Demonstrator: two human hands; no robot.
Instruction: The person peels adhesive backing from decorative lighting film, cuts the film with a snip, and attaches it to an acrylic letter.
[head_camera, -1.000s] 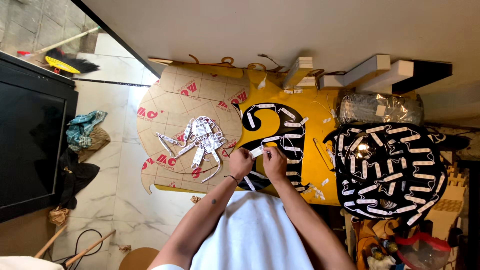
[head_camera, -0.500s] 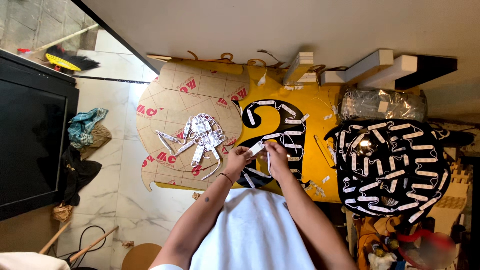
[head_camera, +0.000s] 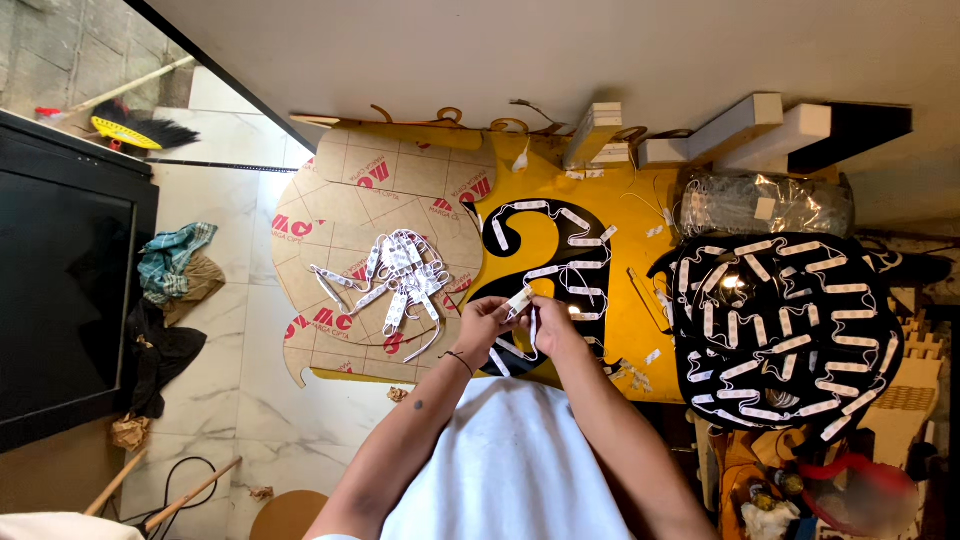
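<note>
Both hands have drawn closer together since the earlier frame. Head view: left hand (head_camera: 484, 325) and right hand (head_camera: 553, 325) pinch one small white LED module (head_camera: 520, 300) between the fingertips, above the black number-shaped panel (head_camera: 545, 262) on the yellow board (head_camera: 625, 300). Loose module heap (head_camera: 400, 275) lies left on cardboard (head_camera: 350, 200).

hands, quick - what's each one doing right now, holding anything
Left hand: closed, pinching one end of a small white light module.
Right hand: closed, fingers on the same module over the black number-shaped panel.
</note>
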